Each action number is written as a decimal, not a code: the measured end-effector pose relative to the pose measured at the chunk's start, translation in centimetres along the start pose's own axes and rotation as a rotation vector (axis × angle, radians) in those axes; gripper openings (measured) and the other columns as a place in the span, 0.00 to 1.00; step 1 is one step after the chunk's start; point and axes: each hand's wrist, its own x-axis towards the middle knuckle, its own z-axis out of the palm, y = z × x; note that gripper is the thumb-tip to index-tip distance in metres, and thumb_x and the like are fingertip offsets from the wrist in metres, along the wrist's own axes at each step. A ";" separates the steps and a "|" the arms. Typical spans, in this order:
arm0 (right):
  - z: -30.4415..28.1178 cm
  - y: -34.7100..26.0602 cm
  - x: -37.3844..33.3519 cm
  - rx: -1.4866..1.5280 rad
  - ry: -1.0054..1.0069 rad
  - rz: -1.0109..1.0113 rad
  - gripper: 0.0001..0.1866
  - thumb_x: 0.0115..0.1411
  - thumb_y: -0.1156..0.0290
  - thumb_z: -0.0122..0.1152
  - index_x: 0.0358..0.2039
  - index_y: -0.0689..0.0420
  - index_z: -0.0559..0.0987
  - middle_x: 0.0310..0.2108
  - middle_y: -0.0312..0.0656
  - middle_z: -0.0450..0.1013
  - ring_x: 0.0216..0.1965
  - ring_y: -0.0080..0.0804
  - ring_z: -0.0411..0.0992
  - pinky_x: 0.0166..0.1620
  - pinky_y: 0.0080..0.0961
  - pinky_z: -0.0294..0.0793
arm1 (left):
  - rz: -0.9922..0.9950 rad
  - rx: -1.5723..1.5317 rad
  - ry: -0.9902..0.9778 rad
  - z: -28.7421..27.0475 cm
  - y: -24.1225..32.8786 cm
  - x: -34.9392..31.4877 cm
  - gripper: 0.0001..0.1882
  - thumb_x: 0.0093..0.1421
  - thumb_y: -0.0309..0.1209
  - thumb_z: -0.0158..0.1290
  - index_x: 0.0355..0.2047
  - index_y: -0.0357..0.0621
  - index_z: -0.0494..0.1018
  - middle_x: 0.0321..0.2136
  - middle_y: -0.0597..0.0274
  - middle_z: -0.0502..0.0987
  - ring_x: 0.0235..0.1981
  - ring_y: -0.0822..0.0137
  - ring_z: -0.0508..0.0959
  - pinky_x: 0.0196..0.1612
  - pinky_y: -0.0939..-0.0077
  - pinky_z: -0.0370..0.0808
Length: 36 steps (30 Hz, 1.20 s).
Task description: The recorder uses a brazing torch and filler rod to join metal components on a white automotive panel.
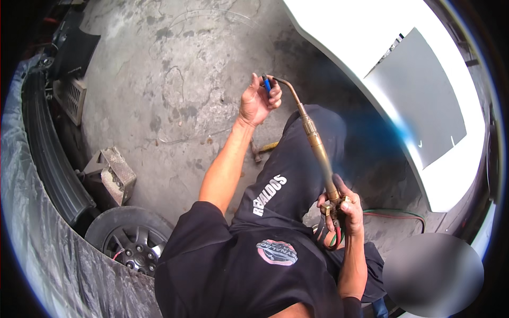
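Note:
My right hand (347,206) is closed round the valve end of a brass gas torch (318,146), its fingers at the knobs. The torch slants up and to the left, and its bent tip ends beside my left hand (258,100). In that hand is a blue lighter (266,84), held upright between thumb and fingers close to the tip. No flame can be made out. Red and green hoses (338,236) leave the torch's lower end near my lap.
A white car panel with a grey patch (429,95) stands at the right. A hammer (256,153) lies on the concrete floor by my leg. On the left are a wheel (132,241), a metal block (117,177), a black bumper part (50,148) and plastic sheeting (47,238).

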 end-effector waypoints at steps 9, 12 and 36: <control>0.2 0.3 -0.2 0.035 0.006 -0.003 0.46 0.57 0.61 0.70 0.73 0.58 0.63 0.40 0.68 0.77 0.23 0.39 0.78 0.19 0.25 0.80 | -0.046 0.082 -0.031 0.1 -0.2 0.6 0.25 0.67 0.57 0.54 0.32 0.48 0.78 0.20 0.72 0.61 0.21 0.75 0.59 0.22 0.79 0.54; 0.1 0.3 -0.3 0.043 0.021 -0.011 0.45 0.57 0.61 0.70 0.73 0.58 0.63 0.40 0.67 0.77 0.23 0.39 0.78 0.19 0.25 0.79 | -0.095 -0.003 -0.022 0.2 -1.1 0.0 0.25 0.66 0.57 0.54 0.33 0.45 0.79 0.20 0.72 0.61 0.21 0.76 0.59 0.21 0.80 0.54; -0.4 0.7 0.2 0.011 0.011 -0.024 0.45 0.57 0.60 0.70 0.73 0.57 0.64 0.40 0.68 0.76 0.28 0.40 0.79 0.18 0.25 0.79 | -0.112 -0.100 -0.063 -2.2 -3.9 -2.0 0.23 0.69 0.52 0.55 0.45 0.43 0.79 0.26 0.67 0.67 0.26 0.71 0.65 0.28 0.77 0.64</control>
